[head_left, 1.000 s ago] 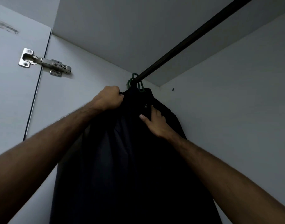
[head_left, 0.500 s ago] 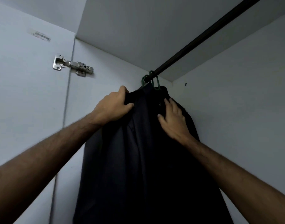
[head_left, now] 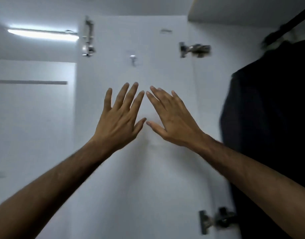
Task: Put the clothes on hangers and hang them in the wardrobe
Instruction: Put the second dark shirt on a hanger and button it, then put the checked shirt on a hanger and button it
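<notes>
Left hand [head_left: 119, 120]: fingers spread wide, holding nothing, raised before the white wardrobe door [head_left: 131, 169]. Right hand [head_left: 172, 121]: likewise spread and empty, fingertips near the left's. Dark garment [head_left: 269, 109]: hanging from the rail [head_left: 296, 19] at right, apart from both hands. Two door hinges [head_left: 194, 49], blurred. Ceiling light [head_left: 43, 34], upper left.

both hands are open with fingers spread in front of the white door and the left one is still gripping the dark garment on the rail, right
Not quite. The head view shows the left hand holding nothing: its fingers are straight and spread, like the right hand, in front of the white door. The dark garment hangs from the rail off to the right, clear of both hands.
</notes>
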Tool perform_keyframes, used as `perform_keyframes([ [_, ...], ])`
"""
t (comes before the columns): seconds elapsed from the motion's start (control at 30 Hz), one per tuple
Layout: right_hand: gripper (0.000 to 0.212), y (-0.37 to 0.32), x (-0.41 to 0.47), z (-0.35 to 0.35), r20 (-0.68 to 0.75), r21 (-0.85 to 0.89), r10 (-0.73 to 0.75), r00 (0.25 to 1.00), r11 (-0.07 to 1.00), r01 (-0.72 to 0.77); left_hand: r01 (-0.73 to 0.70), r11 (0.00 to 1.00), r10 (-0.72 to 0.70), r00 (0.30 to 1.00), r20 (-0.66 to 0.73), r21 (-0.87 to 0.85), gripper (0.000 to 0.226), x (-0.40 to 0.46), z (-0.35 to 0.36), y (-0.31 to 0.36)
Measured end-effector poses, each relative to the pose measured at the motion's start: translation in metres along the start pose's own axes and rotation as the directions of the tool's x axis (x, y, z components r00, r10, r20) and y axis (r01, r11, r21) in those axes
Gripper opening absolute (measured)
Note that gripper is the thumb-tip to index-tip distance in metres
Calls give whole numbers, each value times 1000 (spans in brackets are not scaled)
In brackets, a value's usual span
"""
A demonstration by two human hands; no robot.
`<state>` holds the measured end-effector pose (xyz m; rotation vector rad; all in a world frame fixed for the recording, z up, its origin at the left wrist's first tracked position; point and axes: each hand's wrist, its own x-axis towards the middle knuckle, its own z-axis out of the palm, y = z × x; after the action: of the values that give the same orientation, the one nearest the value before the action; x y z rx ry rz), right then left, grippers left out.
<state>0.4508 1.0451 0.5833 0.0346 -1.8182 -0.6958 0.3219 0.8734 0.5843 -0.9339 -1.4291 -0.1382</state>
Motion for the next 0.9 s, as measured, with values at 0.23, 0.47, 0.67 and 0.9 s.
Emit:
perform_keyframes([
  [0.23, 82, -242, 60, 79, -12, 302, -18, 1000, 953, 21, 129, 963, -183, 958, 221, 236, 79, -195, -47, -175],
  [0.47, 83, -476, 93, 118, -35, 558, -124, 992, 821, 123, 195, 887, -367, 847, 384, 419, 80, -372, -100, -292],
  [0.67, 85, -666, 114, 150, -9, 771, -224, 975, 618, 149, 160, 796, -499, 720, 483, 584, 78, -503, -152, -373],
  [0.9, 83, -861, 132, 171, -35, 907, -379, 925, 377, 189, 100, 649, -702, 462, 542, 754, 74, -659, -225, -458],
])
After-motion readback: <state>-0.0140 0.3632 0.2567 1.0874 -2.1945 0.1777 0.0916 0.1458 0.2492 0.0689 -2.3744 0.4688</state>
